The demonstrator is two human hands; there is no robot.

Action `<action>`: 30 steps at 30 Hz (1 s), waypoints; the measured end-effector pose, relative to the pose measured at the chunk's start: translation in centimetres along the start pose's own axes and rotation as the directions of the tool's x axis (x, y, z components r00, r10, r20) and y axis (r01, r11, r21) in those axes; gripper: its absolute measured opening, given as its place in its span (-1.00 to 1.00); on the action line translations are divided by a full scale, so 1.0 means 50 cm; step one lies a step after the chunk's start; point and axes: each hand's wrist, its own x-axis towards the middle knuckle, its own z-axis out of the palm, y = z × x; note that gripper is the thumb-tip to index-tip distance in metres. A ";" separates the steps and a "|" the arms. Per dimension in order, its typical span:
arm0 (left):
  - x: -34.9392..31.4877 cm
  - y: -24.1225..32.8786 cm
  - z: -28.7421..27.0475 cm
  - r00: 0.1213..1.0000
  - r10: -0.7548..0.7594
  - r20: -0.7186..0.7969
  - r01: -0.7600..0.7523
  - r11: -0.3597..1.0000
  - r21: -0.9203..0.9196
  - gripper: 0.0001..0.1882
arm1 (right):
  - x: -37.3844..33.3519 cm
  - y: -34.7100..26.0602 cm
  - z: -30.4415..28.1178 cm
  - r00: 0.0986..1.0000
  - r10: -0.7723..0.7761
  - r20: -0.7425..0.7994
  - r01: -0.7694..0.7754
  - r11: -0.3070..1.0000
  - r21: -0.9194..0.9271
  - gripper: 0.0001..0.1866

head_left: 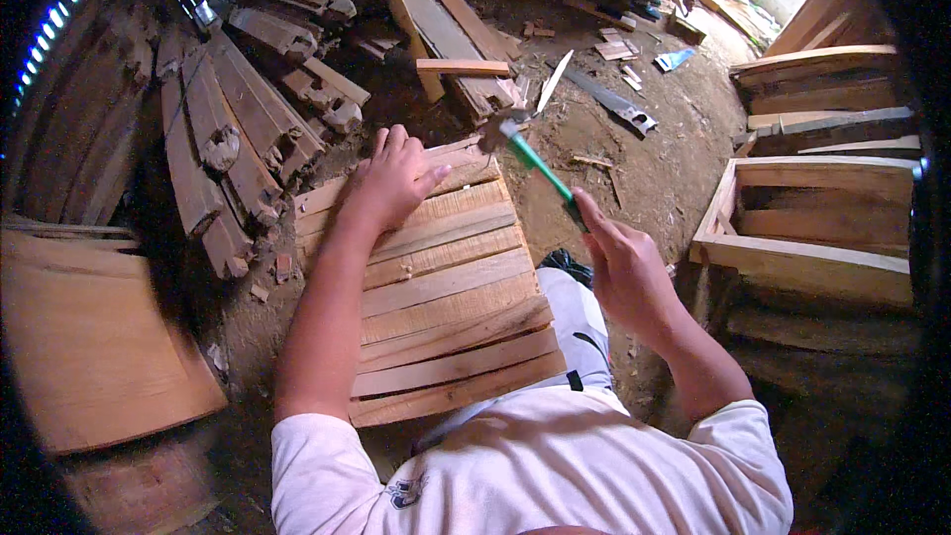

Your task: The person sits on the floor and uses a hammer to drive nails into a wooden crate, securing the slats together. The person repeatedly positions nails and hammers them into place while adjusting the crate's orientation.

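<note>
Jutting from right fingers (594, 214): hammer (537, 166)

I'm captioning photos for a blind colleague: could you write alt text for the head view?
A person's right grip holds a green-handled hammer near the far right corner of a slatted wooden panel, while the left grip rests on its far end. Boards lie to the left, and a handsaw lies on the dirt floor ahead.

Woodworking workshop: hammer (541, 167), handsaw (606, 100), piled rough timber (241, 99), wooden frames (807, 267), offcuts (616, 48) strewn over dirt floor (674, 173).
</note>
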 end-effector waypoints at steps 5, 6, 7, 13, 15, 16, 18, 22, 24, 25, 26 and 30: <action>0.003 -0.002 0.004 1.000 0.001 0.004 -0.002 0.999 0.049 -0.46 | -0.012 -0.010 -0.020 0.939 0.012 -0.342 0.042 0.988 0.148 -0.29; 0.004 -0.004 0.006 1.000 0.001 -0.001 -0.001 0.998 0.066 -0.43 | -0.013 -0.005 -0.013 0.916 0.020 -0.401 0.056 0.982 0.178 -0.28; 0.005 -0.006 0.008 1.000 0.001 -0.006 -0.001 0.997 0.083 -0.41 | -0.015 -0.007 -0.009 0.950 0.043 -0.311 0.014 0.984 0.179 -0.28; 0.004 -0.021 0.021 0.999 0.022 -0.047 -0.015 0.990 0.139 -0.42 | -0.013 -0.006 -0.027 0.982 0.024 -0.185 0.002 0.991 0.136 -0.36; 0.005 -0.015 0.013 1.000 -0.001 0.017 0.000 0.997 0.082 -0.42 | -0.017 -0.009 -0.024 0.951 0.026 -0.307 0.026 0.986 0.164 -0.36; 0.009 -0.012 0.008 0.999 -0.005 0.047 0.002 0.998 0.056 -0.42 | -0.014 -0.004 -0.016 0.958 -0.039 -0.283 0.068 0.993 0.092 -0.33; 0.010 -0.013 0.011 0.999 0.009 0.032 -0.012 0.997 0.079 -0.43 | -0.009 0.006 0.004 0.959 -0.168 -0.228 0.163 0.986 -0.038 -0.28; 0.000 -0.008 0.016 1.000 -0.005 0.005 0.004 0.994 0.108 -0.45 | 0.001 -0.002 -0.031 0.997 -0.015 -0.075 0.014 1.000 -0.014 -0.30; 0.004 -0.014 0.009 1.000 0.025 0.002 -0.025 0.996 0.086 -0.44 | 0.004 -0.011 -0.041 0.969 -0.027 -0.246 0.043 0.997 0.059 -0.31; 0.002 -0.011 0.000 1.000 0.018 0.014 -0.018 0.998 0.062 -0.46 | 0.001 -0.016 -0.038 0.948 0.010 -0.317 0.025 0.994 0.107 -0.31; -0.004 -0.010 -0.005 1.000 0.009 0.026 -0.011 0.999 0.040 -0.47 | -0.003 -0.018 -0.033 0.922 0.050 -0.384 0.012 0.988 0.157 -0.31; 0.007 -0.015 0.021 0.999 0.033 -0.042 -0.027 0.991 0.132 -0.43 | -0.018 0.016 0.009 0.998 0.014 0.066 -0.008 0.996 -0.085 -0.32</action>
